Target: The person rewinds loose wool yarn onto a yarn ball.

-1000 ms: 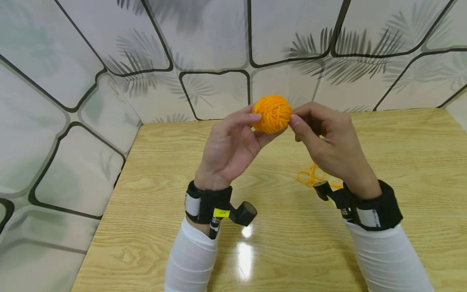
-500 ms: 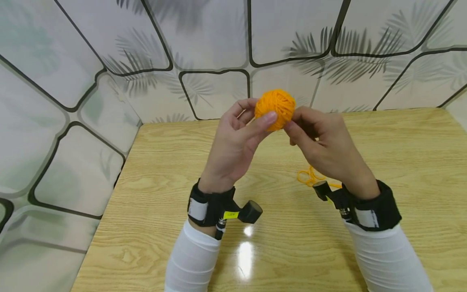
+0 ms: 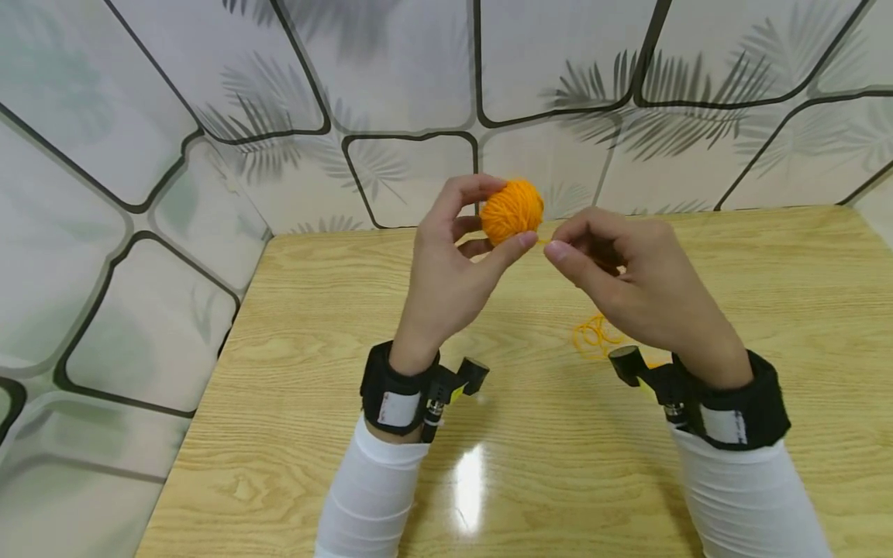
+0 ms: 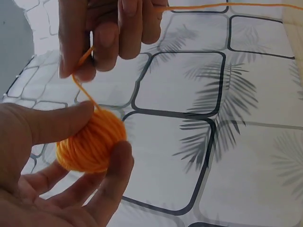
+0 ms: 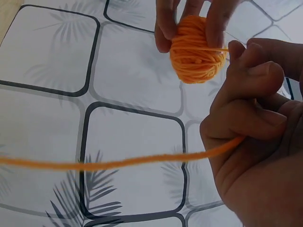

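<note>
An orange ball of yarn (image 3: 512, 211) is held up over the far part of the table by my left hand (image 3: 453, 263), its thumb and fingers around the sides. To its right, my right hand (image 3: 628, 271) pinches the yarn strand between thumb and index finger, a short span away from the ball. In the left wrist view the strand (image 4: 84, 90) runs from the ball up to those fingertips. The right wrist view shows the strand (image 5: 142, 161) passing through the curled lower fingers and trailing off left. Loose loops of the same yarn (image 3: 593, 335) lie on the table below the right hand.
The wood-grain table (image 3: 279, 403) spans the lower view. Patterned wall panels (image 3: 418, 70) with leaf prints and dark lines rise at its far edge and left side. Both wrists carry black straps (image 3: 746, 403) with small cameras.
The left hand has turned over the ball, which rotated and shifted slightly left and down. A gap with a short taut strand now shows between ball and right fingertips; the right hand moved slightly right.
</note>
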Demonstrator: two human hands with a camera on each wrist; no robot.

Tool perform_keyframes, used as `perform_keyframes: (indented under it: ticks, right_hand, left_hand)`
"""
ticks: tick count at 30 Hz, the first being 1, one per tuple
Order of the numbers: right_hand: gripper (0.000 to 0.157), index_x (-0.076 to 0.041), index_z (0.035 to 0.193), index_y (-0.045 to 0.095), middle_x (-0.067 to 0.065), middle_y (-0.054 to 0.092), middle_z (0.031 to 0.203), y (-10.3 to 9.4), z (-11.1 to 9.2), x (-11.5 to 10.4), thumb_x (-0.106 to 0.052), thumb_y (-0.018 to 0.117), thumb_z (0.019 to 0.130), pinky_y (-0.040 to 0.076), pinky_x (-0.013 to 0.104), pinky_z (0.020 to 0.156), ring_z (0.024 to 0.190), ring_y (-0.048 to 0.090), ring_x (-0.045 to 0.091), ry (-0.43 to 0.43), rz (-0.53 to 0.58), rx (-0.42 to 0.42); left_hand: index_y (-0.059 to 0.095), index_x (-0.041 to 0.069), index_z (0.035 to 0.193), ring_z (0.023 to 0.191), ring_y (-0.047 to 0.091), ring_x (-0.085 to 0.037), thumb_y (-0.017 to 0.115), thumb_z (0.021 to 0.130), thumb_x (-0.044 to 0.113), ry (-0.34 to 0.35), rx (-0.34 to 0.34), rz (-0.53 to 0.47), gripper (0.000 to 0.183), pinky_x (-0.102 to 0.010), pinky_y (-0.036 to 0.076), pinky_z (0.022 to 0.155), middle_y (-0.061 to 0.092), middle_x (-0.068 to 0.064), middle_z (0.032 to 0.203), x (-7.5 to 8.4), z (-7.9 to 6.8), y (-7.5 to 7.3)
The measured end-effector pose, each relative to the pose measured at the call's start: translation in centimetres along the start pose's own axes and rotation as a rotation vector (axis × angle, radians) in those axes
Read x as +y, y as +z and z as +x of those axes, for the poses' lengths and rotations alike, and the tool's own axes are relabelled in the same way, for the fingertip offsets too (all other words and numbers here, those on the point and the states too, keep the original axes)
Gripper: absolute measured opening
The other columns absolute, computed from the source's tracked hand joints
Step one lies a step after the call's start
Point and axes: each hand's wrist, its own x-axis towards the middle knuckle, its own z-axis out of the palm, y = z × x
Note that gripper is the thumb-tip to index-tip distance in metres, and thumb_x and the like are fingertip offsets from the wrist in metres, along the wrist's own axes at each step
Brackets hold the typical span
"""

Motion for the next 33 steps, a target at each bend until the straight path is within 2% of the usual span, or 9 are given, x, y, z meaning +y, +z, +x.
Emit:
perform_keyframes:
  ticks: [4, 8, 10, 12, 16, 19, 21, 26, 33]
  right_hand:
    - [0.005, -0.008, 0.092, 0.059, 0.002, 0.045, 0.064, -0.9, -0.3, -0.1, -0.006, 0.054, 0.090, 0.028, 0.027, 0.043, 0.050, 0.037, 0.012, 0.032, 0.183, 0.021]
    - [0.006, -0.001, 0.090, 0.057, 0.006, 0.042, 0.061, -1.3, -0.2, 0.0, 0.000, 0.052, 0.089, 0.026, 0.028, 0.041, 0.048, 0.036, 0.013, 0.033, 0.370, 0.076]
    - [0.005, 0.000, 0.090, 0.058, 0.006, 0.042, 0.061, -1.3, 0.0, 0.2, 0.001, 0.052, 0.089, 0.026, 0.027, 0.041, 0.048, 0.036, 0.013, 0.020, 0.401, 0.099]
    - [0.006, -0.001, 0.089, 0.058, 0.006, 0.042, 0.062, -1.1, 0.2, 0.4, 0.002, 0.053, 0.089, 0.027, 0.027, 0.041, 0.048, 0.036, 0.012, 0.006, 0.396, 0.110]
    - [0.007, -0.002, 0.090, 0.058, 0.005, 0.041, 0.063, -0.4, 0.6, 0.8, 0.001, 0.052, 0.090, 0.028, 0.028, 0.041, 0.047, 0.036, 0.012, 0.001, 0.375, 0.098]
    - [0.009, -0.003, 0.091, 0.059, 0.005, 0.044, 0.064, 0.1, 0.6, 1.0, -0.003, 0.050, 0.092, 0.029, 0.027, 0.040, 0.047, 0.036, 0.013, 0.010, 0.352, 0.074]
    - [0.010, -0.003, 0.092, 0.059, 0.006, 0.045, 0.066, 0.3, 0.7, 1.1, -0.004, 0.049, 0.093, 0.029, 0.027, 0.040, 0.048, 0.037, 0.013, 0.007, 0.365, 0.060]
    - [0.011, -0.006, 0.091, 0.059, 0.005, 0.045, 0.065, 0.6, 0.6, 1.2, -0.005, 0.048, 0.093, 0.030, 0.028, 0.041, 0.049, 0.037, 0.013, -0.005, 0.317, 0.036]
    - [0.010, -0.015, 0.088, 0.061, -0.001, 0.046, 0.064, 1.1, 0.4, 0.7, -0.012, 0.052, 0.093, 0.029, 0.029, 0.042, 0.047, 0.036, 0.012, 0.018, 0.185, -0.009]
  left_hand:
    - [0.049, -0.002, 0.115, 0.089, 0.056, -0.019, 0.069, 0.078, 0.003, 0.021, -0.213, 0.065, 0.042, -0.033, 0.050, 0.076, 0.052, -0.012, 0.113, 0.0, 0.1, -0.8]
    - [0.049, 0.000, 0.114, 0.095, 0.055, -0.016, 0.067, 0.079, 0.002, 0.030, -0.428, 0.045, 0.040, -0.032, 0.049, 0.080, 0.052, -0.010, 0.113, 0.1, 0.0, -1.5]
    - [0.048, -0.001, 0.114, 0.096, 0.055, -0.018, 0.066, 0.079, 0.000, 0.027, -0.497, -0.033, 0.039, -0.035, 0.050, 0.080, 0.051, -0.010, 0.113, 0.2, -0.1, -1.6]
    - [0.046, -0.002, 0.115, 0.099, 0.054, -0.022, 0.064, 0.079, -0.003, 0.032, -0.539, -0.135, 0.040, -0.038, 0.050, 0.080, 0.049, -0.011, 0.114, 0.2, -0.2, -1.7]
    - [0.041, -0.008, 0.118, 0.103, 0.052, -0.029, 0.061, 0.078, -0.010, 0.055, -0.573, -0.350, 0.045, -0.046, 0.049, 0.081, 0.046, -0.016, 0.117, -0.1, -0.4, -1.7]
    - [0.038, -0.009, 0.119, 0.105, 0.049, -0.032, 0.061, 0.077, -0.012, 0.069, -0.552, -0.463, 0.048, -0.050, 0.048, 0.081, 0.044, -0.017, 0.119, -0.6, -0.3, -1.6]
    - [0.037, -0.008, 0.120, 0.103, 0.049, -0.033, 0.061, 0.077, -0.012, 0.070, -0.499, -0.519, 0.050, -0.051, 0.048, 0.080, 0.044, -0.018, 0.119, -0.9, -0.2, -1.5]
    - [0.039, -0.003, 0.121, 0.095, 0.053, -0.032, 0.062, 0.077, -0.009, 0.078, -0.285, -0.541, 0.050, -0.047, 0.049, 0.079, 0.046, -0.022, 0.117, -1.3, 0.0, -1.0]
    - [0.042, 0.002, 0.120, 0.097, 0.054, -0.031, 0.059, 0.080, -0.007, 0.024, -0.028, -0.568, 0.044, -0.045, 0.047, 0.085, 0.050, -0.020, 0.114, -1.6, 0.3, 0.0]
